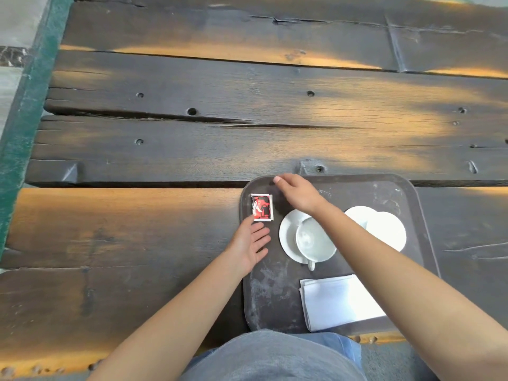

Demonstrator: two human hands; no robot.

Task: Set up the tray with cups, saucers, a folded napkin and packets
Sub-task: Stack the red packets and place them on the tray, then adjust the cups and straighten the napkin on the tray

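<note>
A dark tray [384,188] lies on the wooden table in front of me. On it stand a white cup [313,240] on a saucer [287,232] and a second cup [386,229] on a saucer [357,213], partly hidden by my right forearm. A folded white napkin [338,301] lies at the tray's near side. Red packets [262,207] lie stacked in the tray's far left corner. My left hand [251,243] rests flat just below the packets, its fingertip touching their edge. My right hand [295,192] hovers at the tray's far rim, fingers curled, holding nothing visible.
The table [192,133] is made of dark, worn planks with cracks and bolt holes. A green painted edge [24,114] runs along its left side. My lap in grey-blue cloth [275,356] is at the bottom.
</note>
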